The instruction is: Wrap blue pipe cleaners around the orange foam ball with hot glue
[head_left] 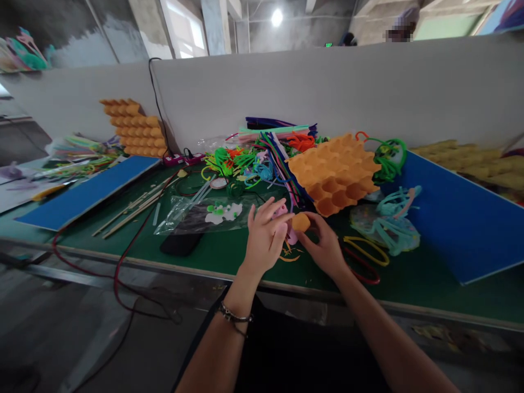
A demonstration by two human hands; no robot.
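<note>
Left hand (265,238) partly hides a pink piece (292,237), shape unclear; right hand (326,246) covers part of an orange piece (301,222); the right edge cuts a blue board (462,218); a person's head (403,28) is blurred

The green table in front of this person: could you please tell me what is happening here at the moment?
A person works with both hands over the green table. The right hand holds a small orange piece. The left hand is beside it, at a pink object too hidden to identify. Thin orange scraps lie below. Behind stand a bumpy orange sheet with cup-like hollows and a heap of colourful stems.
</note>
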